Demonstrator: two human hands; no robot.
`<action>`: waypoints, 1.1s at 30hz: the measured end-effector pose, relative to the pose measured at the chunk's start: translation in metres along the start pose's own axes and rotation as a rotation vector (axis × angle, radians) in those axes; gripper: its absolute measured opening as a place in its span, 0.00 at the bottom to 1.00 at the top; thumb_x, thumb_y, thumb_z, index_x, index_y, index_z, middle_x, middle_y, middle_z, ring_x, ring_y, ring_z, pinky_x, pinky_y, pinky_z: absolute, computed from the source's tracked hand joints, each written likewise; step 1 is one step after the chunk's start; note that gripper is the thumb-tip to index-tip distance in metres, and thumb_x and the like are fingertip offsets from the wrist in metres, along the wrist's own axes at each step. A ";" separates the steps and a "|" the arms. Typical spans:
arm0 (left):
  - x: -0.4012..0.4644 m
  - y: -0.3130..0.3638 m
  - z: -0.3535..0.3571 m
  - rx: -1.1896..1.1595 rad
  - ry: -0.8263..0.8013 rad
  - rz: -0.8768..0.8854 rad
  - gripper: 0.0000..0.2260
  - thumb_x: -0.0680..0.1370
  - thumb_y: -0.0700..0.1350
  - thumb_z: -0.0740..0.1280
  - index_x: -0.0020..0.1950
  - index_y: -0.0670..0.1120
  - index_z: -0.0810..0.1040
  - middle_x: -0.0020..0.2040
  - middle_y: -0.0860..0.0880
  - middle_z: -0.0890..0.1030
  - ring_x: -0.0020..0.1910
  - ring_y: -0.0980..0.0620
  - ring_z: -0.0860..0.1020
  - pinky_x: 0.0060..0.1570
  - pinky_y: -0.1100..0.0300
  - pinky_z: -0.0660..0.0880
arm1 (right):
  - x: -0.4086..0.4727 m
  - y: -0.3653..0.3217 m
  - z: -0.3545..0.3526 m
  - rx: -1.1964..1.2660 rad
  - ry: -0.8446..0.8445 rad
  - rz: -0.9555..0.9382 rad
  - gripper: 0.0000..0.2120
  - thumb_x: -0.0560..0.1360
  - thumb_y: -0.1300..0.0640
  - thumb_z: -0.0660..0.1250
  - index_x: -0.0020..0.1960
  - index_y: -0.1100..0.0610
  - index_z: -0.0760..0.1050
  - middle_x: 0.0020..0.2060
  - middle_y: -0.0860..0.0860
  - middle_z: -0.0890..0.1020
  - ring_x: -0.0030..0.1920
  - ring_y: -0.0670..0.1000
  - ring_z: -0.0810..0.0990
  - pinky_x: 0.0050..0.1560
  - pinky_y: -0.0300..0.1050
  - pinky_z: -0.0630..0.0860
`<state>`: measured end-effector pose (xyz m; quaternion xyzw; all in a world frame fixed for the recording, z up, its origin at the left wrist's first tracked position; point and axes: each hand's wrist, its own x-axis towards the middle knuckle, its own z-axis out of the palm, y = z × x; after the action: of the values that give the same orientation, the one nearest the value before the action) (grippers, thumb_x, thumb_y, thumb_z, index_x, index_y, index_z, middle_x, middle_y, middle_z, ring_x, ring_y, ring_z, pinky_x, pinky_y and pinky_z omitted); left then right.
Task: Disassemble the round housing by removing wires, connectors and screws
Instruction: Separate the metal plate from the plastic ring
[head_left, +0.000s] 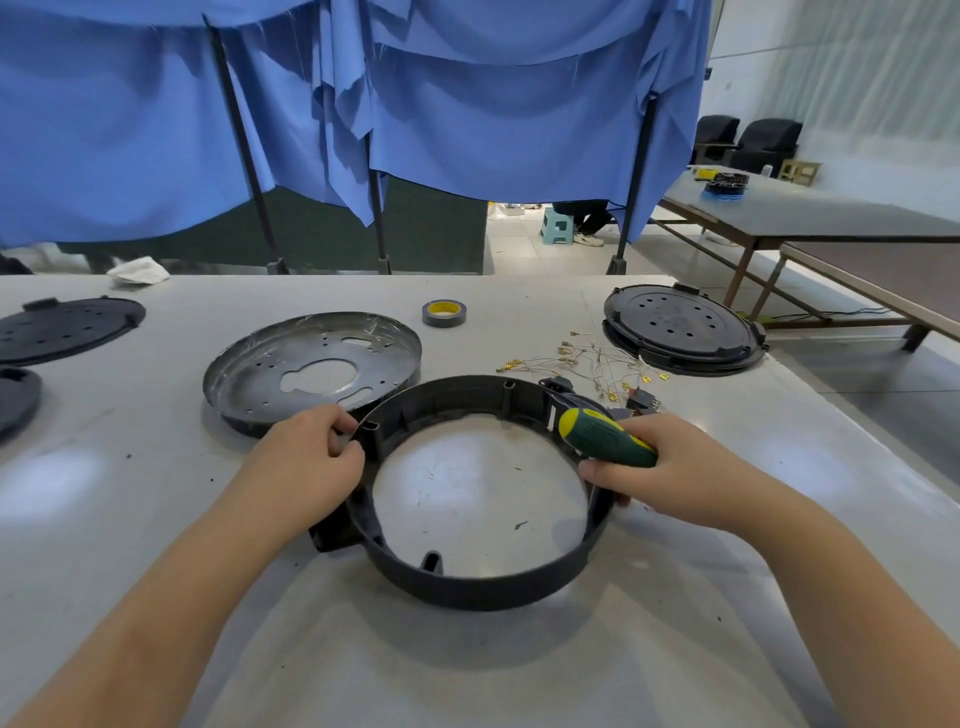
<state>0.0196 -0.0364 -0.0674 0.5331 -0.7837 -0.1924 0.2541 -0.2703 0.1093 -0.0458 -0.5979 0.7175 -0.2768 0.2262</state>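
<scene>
A pale grey table (156, 519) fills the lower view, scuffed and dotted with small dark specks. At its far left lies a flat black perforated disc (65, 327), with part of another dark round piece (18, 400) just below it at the edge. A crumpled white cloth (139, 271) sits at the table's far rim. Next comes a shallow metal pan (311, 364) with cut-outs and small holes.

The left hand (306, 462) grips the left wall of the round housing (483, 582), fingers curled over its rim. The housing, a black plastic ring open through the middle, rests on the table in the centre, its far-left edge just beside the metal pan. Beyond it stands a roll of grey tape (444, 313) with a yellow core.

The right hand (670, 473) is wrapped round a green and yellow screwdriver (605, 436) while its fingertips touch the housing's right wall. Loose wires (587, 364) with brass connectors lie behind, beside a black lid (683, 330).

Blue curtains (415, 114) hang on dark poles across the back. To the right stand a long table (831, 213), black chairs (763, 140) and a white tiled floor.
</scene>
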 end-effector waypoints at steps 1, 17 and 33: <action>-0.002 0.002 0.000 -0.022 -0.007 -0.011 0.05 0.74 0.43 0.66 0.45 0.53 0.75 0.30 0.53 0.77 0.34 0.57 0.75 0.32 0.61 0.66 | 0.001 0.000 0.001 -0.005 0.031 -0.002 0.14 0.70 0.45 0.71 0.40 0.57 0.76 0.29 0.52 0.77 0.28 0.45 0.73 0.34 0.44 0.71; -0.008 0.013 -0.006 -0.180 -0.176 -0.131 0.09 0.74 0.40 0.65 0.44 0.53 0.80 0.37 0.43 0.85 0.41 0.42 0.82 0.49 0.49 0.78 | 0.002 0.002 0.002 0.023 0.134 -0.037 0.06 0.71 0.51 0.70 0.39 0.52 0.78 0.26 0.51 0.74 0.26 0.46 0.70 0.28 0.39 0.67; 0.001 0.006 -0.008 -0.497 -0.213 -0.345 0.06 0.74 0.34 0.66 0.45 0.39 0.83 0.33 0.42 0.80 0.29 0.47 0.76 0.30 0.58 0.74 | -0.008 -0.026 -0.010 0.624 0.392 -0.142 0.11 0.69 0.44 0.67 0.51 0.42 0.80 0.33 0.46 0.82 0.25 0.40 0.71 0.25 0.31 0.68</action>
<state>0.0198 -0.0354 -0.0570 0.5569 -0.6329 -0.4727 0.2567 -0.2564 0.1154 -0.0205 -0.4841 0.5850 -0.6063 0.2364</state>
